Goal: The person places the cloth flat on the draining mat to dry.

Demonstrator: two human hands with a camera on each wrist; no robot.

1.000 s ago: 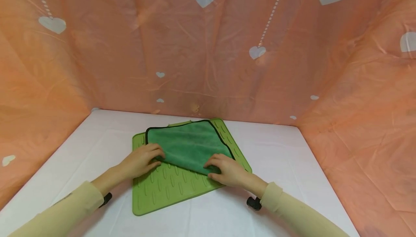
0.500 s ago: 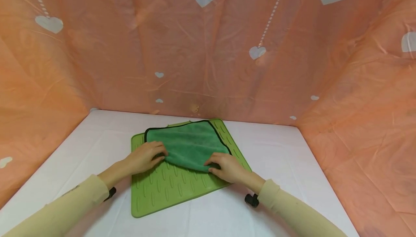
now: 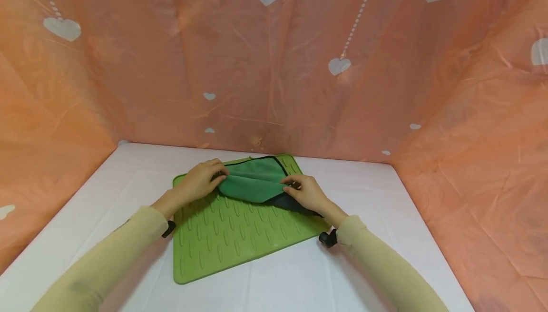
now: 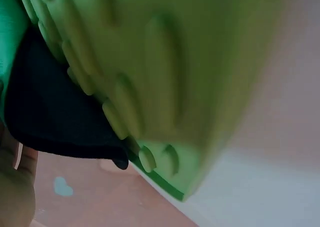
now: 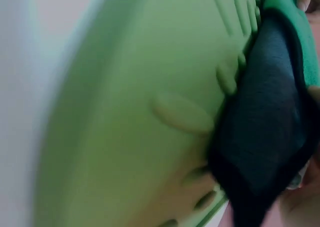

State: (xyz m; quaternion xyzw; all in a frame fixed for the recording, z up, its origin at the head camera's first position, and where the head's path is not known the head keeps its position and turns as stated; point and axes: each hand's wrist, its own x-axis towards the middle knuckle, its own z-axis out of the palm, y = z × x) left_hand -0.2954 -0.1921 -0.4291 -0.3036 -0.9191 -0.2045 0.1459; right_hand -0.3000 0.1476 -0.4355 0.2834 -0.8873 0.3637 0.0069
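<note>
A green cloth (image 3: 252, 186) with a black border and dark grey underside lies folded over the far part of a light green ridged mat (image 3: 239, 240). My left hand (image 3: 201, 179) pinches the cloth's fold at its left end. At the right end my right hand (image 3: 308, 193) pinches the same fold between thumb and fingers. The fold is lifted toward the back, and the dark underside (image 3: 291, 202) shows below the right hand. In the left wrist view the cloth's dark face (image 4: 55, 97) hangs beside the mat's ridges; the right wrist view shows the dark face (image 5: 260, 112) too.
The mat lies at an angle on a white-covered table (image 3: 364, 198). Orange curtains (image 3: 299, 102) with pale hearts stand close behind the table and along both sides. A black wrist strap piece (image 3: 328, 238) sits below the right wrist.
Both hands have moved away from me toward the back, drawing the cloth's near edge up and over. The dark underside has come into view, and more of the mat's front is uncovered.
</note>
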